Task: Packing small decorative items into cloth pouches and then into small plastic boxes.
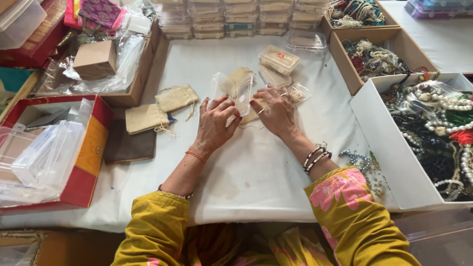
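My left hand [215,120] and my right hand [274,109] meet over the white table, both gripping a small clear plastic box [240,93] whose lid stands open. Under the box lies a beige cloth pouch [250,116] that my right fingers press down. Just beyond sit a closed clear box [279,59] holding something beige, an open clear lid [274,77] and a small clear plastic bag [298,92]. Two more beige drawstring pouches [176,98] [145,118] lie left of my left hand.
A white box [384,148] of beaded necklaces stands at the right, with cardboard boxes [345,64] of jewellery behind it. A red box [91,148] of clear plastic cases is at the left, a brown cloth [129,146] beside it. Stacked clear boxes [236,19] line the far edge. Loose beads [357,158] lie near my right wrist.
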